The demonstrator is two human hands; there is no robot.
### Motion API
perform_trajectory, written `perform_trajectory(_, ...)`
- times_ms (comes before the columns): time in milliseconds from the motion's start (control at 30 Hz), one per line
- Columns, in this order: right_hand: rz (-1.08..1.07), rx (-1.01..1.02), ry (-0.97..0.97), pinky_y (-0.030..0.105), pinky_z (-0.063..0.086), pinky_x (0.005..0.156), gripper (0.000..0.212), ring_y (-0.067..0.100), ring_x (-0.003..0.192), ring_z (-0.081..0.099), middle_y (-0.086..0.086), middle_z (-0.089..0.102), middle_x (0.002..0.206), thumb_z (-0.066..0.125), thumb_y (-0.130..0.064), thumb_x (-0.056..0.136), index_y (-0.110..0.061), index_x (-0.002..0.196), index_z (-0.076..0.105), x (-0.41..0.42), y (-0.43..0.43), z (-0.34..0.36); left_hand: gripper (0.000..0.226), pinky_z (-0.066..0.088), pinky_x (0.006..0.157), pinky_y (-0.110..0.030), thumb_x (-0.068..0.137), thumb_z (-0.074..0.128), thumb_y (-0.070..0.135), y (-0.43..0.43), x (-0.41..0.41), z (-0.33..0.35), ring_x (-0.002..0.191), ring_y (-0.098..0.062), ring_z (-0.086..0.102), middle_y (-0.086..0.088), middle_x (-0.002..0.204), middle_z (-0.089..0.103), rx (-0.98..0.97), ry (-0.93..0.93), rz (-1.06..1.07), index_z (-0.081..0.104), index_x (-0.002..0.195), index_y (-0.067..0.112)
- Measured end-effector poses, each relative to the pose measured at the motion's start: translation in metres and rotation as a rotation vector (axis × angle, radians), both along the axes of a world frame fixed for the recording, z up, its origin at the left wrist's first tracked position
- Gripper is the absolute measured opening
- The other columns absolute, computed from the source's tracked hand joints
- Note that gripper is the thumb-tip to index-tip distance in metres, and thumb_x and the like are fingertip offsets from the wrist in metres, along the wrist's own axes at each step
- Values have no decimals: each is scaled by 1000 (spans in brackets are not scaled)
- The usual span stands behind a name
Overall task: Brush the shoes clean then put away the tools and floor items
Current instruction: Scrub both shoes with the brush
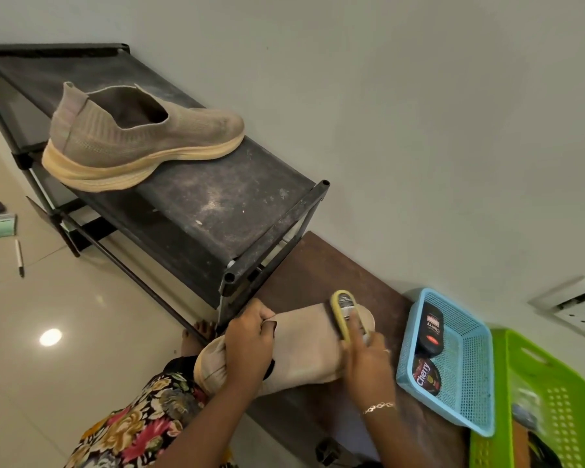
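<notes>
Gripping the beige knit shoe [304,346] at its collar, left hand [247,339] curls tight; right hand [365,359] clasps a yellow brush [347,315] on its toe, over the bench [318,265]. Right, blue mesh basket [453,412] holds bottle [431,327] and tin [426,374]; farther, second shoe [142,136] tops dusty rack [217,211]

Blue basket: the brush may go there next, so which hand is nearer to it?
Right. The right hand, holding the brush on the shoe, is just beside the blue basket; the left hand grips the shoe's collar, farther off.

Knit cloth shoe [142,130], rubbery sole; dusty matt rack [217,211]; glossy tile floor [48,332]; perforated plastic baskets [453,373].
</notes>
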State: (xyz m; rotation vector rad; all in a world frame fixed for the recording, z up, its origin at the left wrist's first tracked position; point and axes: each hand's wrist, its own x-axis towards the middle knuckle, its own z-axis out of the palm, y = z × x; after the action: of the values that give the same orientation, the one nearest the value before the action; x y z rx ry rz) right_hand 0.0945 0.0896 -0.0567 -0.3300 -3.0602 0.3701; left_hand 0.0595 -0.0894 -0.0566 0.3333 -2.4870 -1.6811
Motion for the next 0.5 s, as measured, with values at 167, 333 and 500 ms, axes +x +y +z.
perform_trajectory(167, -143, -58, -127, 30, 42, 82, 60, 30, 92, 53, 15, 44, 115, 36, -32, 97, -25, 147, 5, -7, -1, 8, 24, 41, 59, -34, 79, 54, -7, 5, -6, 0, 64, -21, 56, -5, 67, 62, -3, -40, -5, 53, 69, 14)
perform_trajectory(333, 315, -496, 12, 7, 36, 76, 61, -2, 88, 45, -3, 43, 106, 30, -52, 90, -36, 142, 2, 48, -77, 11, 14, 47, 65, -36, 79, 58, -2, 2, -8, 3, 69, -21, 59, -2, 70, 63, 20, -84, 6, 58, 75, 12)
perform_trajectory(500, 12, -22, -44, 45, 50, 77, 66, 37, 81, 54, 22, 48, 109, 17, -50, 81, -25, 142, 14, 11, 2, -7, 25, 39, 60, -30, 79, 55, -5, 1, -8, 5, 63, -16, 53, 6, 61, 54, 14, -98, -29, 51, 68, 17)
